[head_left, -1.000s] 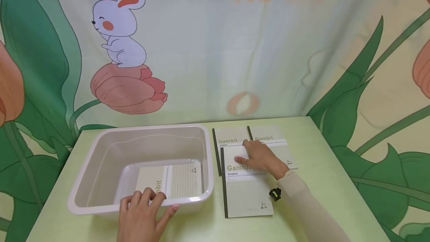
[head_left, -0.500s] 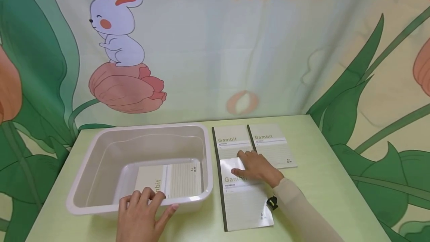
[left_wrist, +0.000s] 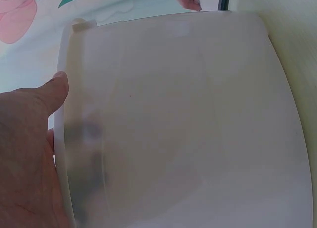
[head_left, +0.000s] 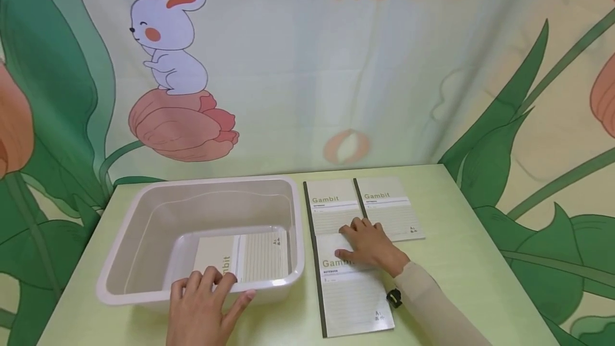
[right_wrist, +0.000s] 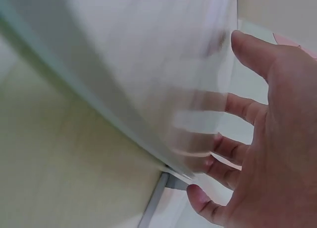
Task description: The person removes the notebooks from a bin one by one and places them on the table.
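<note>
My left hand (head_left: 202, 306) grips the near rim of a pale plastic basin (head_left: 221, 179), fingers hooked over the edge and thumb outside. In the left wrist view its thumb (left_wrist: 57, 91) lies along the rim. A lined-cover notebook (head_left: 264, 255) lies flat inside the basin. To the basin's right, my right hand (head_left: 372, 247) has spread fingers touching the top part of a dark-spined Gambit notebook (head_left: 355, 308). Up close, the fingertips (right_wrist: 218, 101) meet its glossy cover, which mirrors them. Behind it lie a back left notebook (head_left: 333, 220) and a back right notebook (head_left: 389, 212).
All of this sits on a light green tabletop (head_left: 461, 260). A printed curtain (head_left: 269, 68) with a rabbit and tulips hangs right behind the back edge. A small black device (head_left: 394, 298) is strapped under the right wrist.
The front notebook has slid towards me with the right hand and now lies lower, overlapping the back left notebook less. My left hand has stayed on the basin's rim.
</note>
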Demonstrator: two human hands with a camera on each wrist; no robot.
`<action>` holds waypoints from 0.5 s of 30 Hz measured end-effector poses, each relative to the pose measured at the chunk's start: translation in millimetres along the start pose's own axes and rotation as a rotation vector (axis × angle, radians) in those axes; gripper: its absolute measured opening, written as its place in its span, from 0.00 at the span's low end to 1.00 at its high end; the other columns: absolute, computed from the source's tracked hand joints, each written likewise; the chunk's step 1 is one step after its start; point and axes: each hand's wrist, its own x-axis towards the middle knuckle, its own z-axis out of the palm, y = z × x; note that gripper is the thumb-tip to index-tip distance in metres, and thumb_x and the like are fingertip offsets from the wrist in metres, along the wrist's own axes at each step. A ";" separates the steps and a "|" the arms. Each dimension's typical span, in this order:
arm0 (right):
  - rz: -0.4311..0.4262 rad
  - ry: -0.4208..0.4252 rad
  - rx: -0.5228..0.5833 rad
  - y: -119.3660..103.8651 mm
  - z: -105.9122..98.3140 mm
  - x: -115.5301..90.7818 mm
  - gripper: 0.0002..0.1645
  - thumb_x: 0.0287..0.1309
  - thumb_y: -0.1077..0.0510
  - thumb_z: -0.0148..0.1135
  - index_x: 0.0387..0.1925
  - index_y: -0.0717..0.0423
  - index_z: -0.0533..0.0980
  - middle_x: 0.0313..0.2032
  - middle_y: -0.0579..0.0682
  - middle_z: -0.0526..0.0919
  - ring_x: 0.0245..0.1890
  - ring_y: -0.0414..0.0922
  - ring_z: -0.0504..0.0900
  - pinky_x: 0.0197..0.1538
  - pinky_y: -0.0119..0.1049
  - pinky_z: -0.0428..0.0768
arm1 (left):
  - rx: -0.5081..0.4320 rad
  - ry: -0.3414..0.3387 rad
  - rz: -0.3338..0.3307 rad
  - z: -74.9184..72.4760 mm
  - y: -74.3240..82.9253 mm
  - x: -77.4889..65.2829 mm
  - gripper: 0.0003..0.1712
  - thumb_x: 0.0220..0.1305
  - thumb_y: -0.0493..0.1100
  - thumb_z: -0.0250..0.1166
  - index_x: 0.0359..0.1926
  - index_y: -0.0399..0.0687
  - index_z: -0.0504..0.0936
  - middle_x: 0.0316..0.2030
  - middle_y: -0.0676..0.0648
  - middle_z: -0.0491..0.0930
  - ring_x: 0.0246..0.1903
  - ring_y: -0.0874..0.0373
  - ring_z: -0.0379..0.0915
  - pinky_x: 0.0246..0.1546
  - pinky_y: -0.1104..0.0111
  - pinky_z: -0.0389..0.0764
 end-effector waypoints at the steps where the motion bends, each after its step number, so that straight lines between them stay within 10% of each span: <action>1: 0.007 0.005 0.002 -0.9 -1.9 -0.2 0.39 0.58 0.27 0.57 0.64 0.42 0.70 0.57 0.52 0.74 0.56 0.51 0.72 0.52 0.52 0.69 | 0.004 -0.009 -0.004 -0.6 0.1 0.1 0.25 0.57 0.71 0.61 0.35 0.55 0.78 0.31 0.53 0.69 0.34 0.53 0.66 0.42 0.56 0.64; 15: -0.114 0.229 0.076 -25.7 -84.5 -3.7 0.35 0.65 0.32 0.54 0.66 0.43 0.68 0.63 0.51 0.70 0.64 0.54 0.70 0.60 0.59 0.68 | 0.018 -0.020 -0.023 -5.1 -2.3 -1.3 0.24 0.56 0.69 0.63 0.36 0.56 0.78 0.32 0.52 0.69 0.36 0.53 0.67 0.46 0.57 0.63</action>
